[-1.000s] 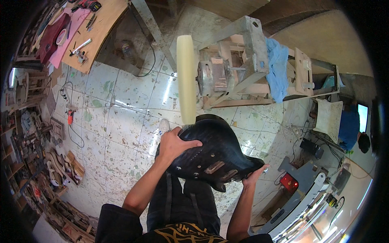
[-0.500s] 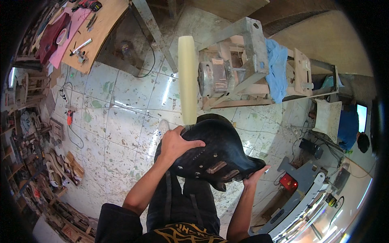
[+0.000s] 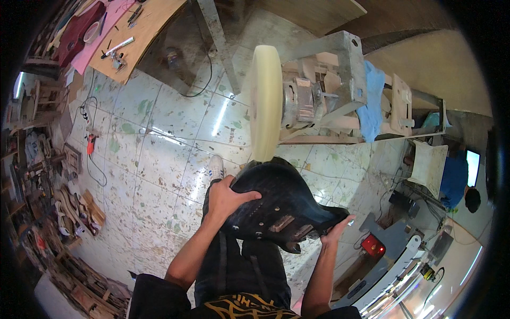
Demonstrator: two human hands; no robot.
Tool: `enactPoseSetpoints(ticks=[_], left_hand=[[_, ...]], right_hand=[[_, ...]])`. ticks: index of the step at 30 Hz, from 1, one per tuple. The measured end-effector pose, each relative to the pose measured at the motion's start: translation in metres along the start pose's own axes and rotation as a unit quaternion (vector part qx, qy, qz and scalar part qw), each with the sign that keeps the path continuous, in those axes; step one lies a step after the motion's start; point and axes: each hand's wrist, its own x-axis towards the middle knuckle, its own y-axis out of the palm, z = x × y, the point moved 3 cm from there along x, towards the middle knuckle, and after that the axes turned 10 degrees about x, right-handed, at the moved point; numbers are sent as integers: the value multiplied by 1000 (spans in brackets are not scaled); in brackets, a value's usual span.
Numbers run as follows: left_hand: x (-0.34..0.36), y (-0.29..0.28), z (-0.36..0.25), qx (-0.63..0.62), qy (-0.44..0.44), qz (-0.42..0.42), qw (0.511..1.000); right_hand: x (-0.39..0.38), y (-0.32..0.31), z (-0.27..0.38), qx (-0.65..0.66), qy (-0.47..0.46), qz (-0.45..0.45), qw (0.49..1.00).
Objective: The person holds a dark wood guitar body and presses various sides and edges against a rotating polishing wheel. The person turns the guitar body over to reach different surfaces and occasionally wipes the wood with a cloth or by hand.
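Observation:
I hold a black electric guitar body (image 3: 273,196) with drilled holes and routed cavities. My left hand (image 3: 227,198) grips its upper-left edge, thumb lying across the face; my right hand (image 3: 336,231) grips the horn at its right. The guitar's top edge meets or lies just under a large pale cream buffing wheel (image 3: 268,101); I cannot tell whether they touch. The wheel is mounted on a motor (image 3: 303,101) in a metal and wood stand (image 3: 350,69), with a blue cloth (image 3: 372,101) draped over it.
A workbench (image 3: 133,53) with tools stands at the upper left. An orange power tool (image 3: 91,142) lies on the floor, with wooden parts (image 3: 79,210) piled at left. At right are a person (image 3: 454,181) near a screen (image 3: 470,167) and a grey machine (image 3: 392,244) with a red part.
The view has shifted slightly, and the wheel now appears further right and more side-on. The guitar body sits a little lower under it, still in both hands.

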Motion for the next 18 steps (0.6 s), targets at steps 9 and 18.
enactPoseSetpoints(ticks=[9,18], left_hand=[[-2,4,30,-61,-35,-28,997],[1,7,56,-80,-42,-41,995]], right_hand=[[3,24,0,-57,26,-6,998],[0,45,-2,-88,26,10,996]])
